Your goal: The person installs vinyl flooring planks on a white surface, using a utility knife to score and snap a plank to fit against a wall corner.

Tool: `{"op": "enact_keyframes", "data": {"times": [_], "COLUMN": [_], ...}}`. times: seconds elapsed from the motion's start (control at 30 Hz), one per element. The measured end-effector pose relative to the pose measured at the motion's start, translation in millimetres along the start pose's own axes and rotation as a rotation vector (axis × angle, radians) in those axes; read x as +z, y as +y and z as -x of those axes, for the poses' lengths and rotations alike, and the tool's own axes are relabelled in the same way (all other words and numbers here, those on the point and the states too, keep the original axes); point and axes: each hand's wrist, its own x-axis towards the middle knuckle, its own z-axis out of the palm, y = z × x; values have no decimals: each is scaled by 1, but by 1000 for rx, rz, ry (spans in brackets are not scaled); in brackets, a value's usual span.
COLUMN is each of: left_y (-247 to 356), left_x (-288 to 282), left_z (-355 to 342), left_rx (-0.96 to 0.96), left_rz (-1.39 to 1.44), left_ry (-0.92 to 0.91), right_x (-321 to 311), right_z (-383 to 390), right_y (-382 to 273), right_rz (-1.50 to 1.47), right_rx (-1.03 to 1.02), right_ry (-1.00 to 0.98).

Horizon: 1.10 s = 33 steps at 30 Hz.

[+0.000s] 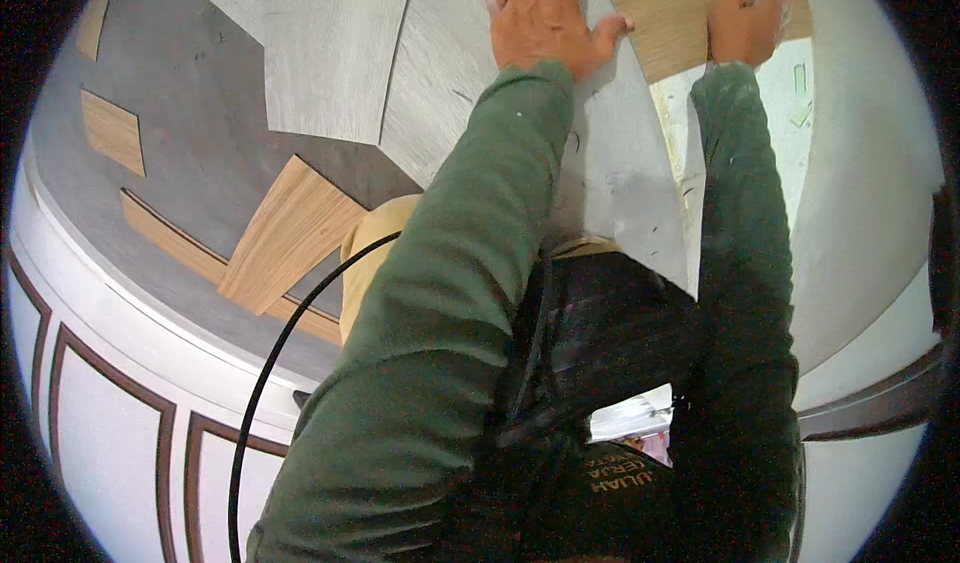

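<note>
My left hand (545, 18) lies flat with fingers spread on a grey wood-grain floor plank (610, 143). Its thumb points toward a light-brown wood-grain plank (655, 8) on the right. Over that brown plank is my right hand (748, 21), its fingers curled in. Whether anything sits inside those fingers is hidden. Below it, a pale strip (790, 153) with green arrow marks runs alongside my forearm. More grey planks (330, 53) lie side by side to the left of my left hand.
Loose brown plank pieces (290, 233) lie on the dark grey floor (180, 43) at left. A black cable (262, 363) curves beside my left arm. White wall panels (110, 393) with brown trim border the lower left. A pale wall (870, 163) rises at right.
</note>
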Motion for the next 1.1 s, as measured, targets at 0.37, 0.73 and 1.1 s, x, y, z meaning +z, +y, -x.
{"op": "enact_keyframes", "data": {"times": [0.37,0.73,1.1], "left_y": [7,-1,10], "left_x": [-11,0,-6], "left_z": [-1,-1,-8], "left_rx": [-35,-77,-73], "left_rz": [69,97,39], "left_ry": [-46,52,13], "right_x": [-54,-72,-9], "right_z": [40,2,7], "right_y": [-44,-130,-106], "right_rz": [-581,-722,-576], "right_rx": [145,-272,-166], "right_ry": [80,209,-66]}}
